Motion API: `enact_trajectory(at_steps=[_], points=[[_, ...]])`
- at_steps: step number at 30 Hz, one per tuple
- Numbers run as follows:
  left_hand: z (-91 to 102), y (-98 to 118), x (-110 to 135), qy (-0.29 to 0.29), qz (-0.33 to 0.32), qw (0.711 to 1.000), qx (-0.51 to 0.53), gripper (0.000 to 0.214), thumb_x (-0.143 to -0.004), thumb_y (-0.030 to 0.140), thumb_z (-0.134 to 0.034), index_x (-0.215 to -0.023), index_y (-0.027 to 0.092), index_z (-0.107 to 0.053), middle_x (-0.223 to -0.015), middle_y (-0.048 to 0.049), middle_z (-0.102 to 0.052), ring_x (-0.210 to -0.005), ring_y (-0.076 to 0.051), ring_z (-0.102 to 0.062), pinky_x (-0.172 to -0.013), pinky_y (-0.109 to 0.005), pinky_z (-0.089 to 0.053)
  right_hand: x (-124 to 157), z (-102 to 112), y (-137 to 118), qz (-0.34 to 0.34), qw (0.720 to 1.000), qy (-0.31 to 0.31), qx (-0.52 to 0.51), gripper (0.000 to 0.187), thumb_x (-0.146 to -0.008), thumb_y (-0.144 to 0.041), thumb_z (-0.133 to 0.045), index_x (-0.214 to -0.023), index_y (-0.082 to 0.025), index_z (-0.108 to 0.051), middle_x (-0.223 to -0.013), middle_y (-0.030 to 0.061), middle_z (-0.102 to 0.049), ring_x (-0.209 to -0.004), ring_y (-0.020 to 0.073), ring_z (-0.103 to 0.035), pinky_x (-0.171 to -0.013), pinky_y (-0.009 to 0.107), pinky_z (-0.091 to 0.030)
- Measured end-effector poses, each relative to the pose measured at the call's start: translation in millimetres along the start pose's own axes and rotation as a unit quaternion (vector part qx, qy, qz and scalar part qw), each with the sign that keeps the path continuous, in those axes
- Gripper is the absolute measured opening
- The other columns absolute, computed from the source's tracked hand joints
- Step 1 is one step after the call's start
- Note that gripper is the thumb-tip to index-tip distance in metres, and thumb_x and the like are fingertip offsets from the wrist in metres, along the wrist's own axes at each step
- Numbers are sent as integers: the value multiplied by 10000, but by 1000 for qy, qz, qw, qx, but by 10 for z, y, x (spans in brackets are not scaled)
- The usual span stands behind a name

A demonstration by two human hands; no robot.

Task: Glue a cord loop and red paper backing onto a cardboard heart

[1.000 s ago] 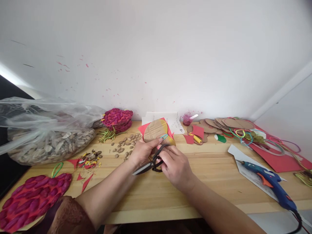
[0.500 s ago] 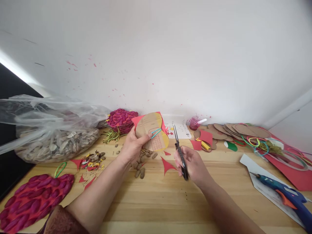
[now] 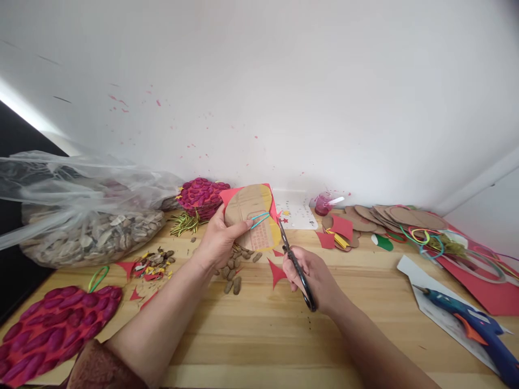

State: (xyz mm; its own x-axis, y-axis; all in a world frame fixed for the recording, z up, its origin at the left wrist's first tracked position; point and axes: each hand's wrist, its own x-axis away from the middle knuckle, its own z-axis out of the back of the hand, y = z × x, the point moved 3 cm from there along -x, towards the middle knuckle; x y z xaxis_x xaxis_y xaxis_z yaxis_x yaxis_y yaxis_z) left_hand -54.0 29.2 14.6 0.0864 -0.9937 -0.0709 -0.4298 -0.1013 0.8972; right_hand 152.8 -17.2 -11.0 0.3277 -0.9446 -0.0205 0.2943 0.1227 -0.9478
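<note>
My left hand (image 3: 221, 235) grips a brown cardboard cutout (image 3: 245, 208) with rounded lobes and a yellow strip along its right side. A turquoise cord loop (image 3: 259, 219) lies across its face near my thumb. Red paper (image 3: 273, 205) backs the cardboard and sticks out past its upper edges. My right hand (image 3: 310, 278) is closed around black-handled scissors (image 3: 298, 265), whose blades point up and touch the red paper's right edge or lie very close to it. Below my left hand, several unshelled peanuts (image 3: 232, 275) are scattered, and a red paper scrap (image 3: 277, 273) rests near the scissors.
A clear plastic bag (image 3: 93, 232) of shells stands at left, behind a magenta shell-covered piece (image 3: 60, 329). A similar magenta stack (image 3: 203, 197) is farther back. On the right are cardboard cutouts (image 3: 413, 217), coloured cords (image 3: 433, 243) and a blue glue gun (image 3: 466, 319).
My right hand has brought the scissors left, from beside the cardboard to the edge of the red paper. My left hand holds the cutout in nearly the same place.
</note>
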Motion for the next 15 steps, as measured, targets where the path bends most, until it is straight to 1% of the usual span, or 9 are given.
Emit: enact_trajectory(at_steps=[3, 7, 11, 13, 15], points=[[-8, 5, 1, -1, -1, 1000, -5, 718, -552, 271, -914, -1195, 192, -605, -1137, -86, -729, -1013, -273, -706, -859, -351, -583, -5, 2, 21, 1, 1000, -5, -10, 362, -860, -528, -602, -719, -221, -472, -636, -53, -445, -548, 121, -458, -505, 252, -407], [-12, -1, -1, -16, -6, 1000, -13, 686, -587, 253, -902, -1202, 197, -604, -1125, -83, -731, -1003, -263, -706, -828, -328, -588, -7, 3, 61, -4, 1000, -9, -17, 360, -878, -527, -588, -725, -219, -481, -628, -53, -468, -522, 115, -469, -486, 246, -392], [-12, -15, -3, -18, -4, 1000, -13, 675, -592, 262, -900, -1198, 201, -610, -1119, -81, -734, -1001, -267, -707, -822, -332, -590, -7, 11, 53, -3, 1000, -2, 8, 406, -891, -559, -559, -687, -218, -475, -596, -52, -487, -477, 106, -445, -455, 243, -372], [-15, -14, -5, -16, -1, 1000, -14, 682, -582, 266, -903, -1195, 202, -611, -1117, -81, -735, -996, -269, -708, -825, -339, -591, -8, 12, 26, 8, 1000, 8, 24, 425, -888, -569, -554, -663, -215, -485, -568, -51, -497, -451, 101, -425, -433, 240, -354], [-14, -11, -8, -12, 1, 1000, -14, 690, -573, 261, -906, -1193, 201, -609, -1108, -81, -736, -986, -267, -711, -821, -339, -593, -7, 27, -13, 31, 998, 48, 42, 438, -869, -570, -575, -628, -212, -503, -532, -50, -495, -431, 99, -407, -411, 238, -333]])
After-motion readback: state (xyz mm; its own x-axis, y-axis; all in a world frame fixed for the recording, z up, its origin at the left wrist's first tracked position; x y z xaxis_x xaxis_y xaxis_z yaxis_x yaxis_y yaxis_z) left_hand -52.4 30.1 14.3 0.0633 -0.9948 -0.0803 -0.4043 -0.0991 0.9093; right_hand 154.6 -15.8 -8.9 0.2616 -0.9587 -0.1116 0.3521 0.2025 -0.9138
